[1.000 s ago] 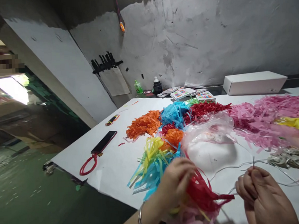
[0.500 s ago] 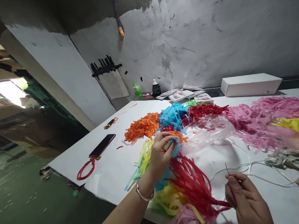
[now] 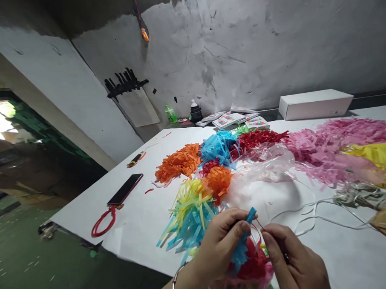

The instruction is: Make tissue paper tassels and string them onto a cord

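Observation:
My left hand (image 3: 221, 245) pinches the folded top of a blue paper tassel (image 3: 244, 234) near the table's front edge. My right hand (image 3: 294, 263) is right beside it, fingertips pinched on a thin white string (image 3: 311, 218) that trails off to the right. A red tassel (image 3: 252, 265) bunches under both hands. Just beyond my left hand lies a heap of yellow, green and blue tassels (image 3: 191, 210).
Orange (image 3: 179, 162), blue, red and pink (image 3: 334, 153) tassel piles cover the white table (image 3: 141, 215), with a clear plastic bag (image 3: 264, 171) among them. A phone with a red strap (image 3: 124, 190) lies left. A white box (image 3: 315, 103), booklets and bottles line the wall.
My left hand reached out to the tassel heap, took a blue tassel and came back toward me. My right hand moved left with the string to meet it.

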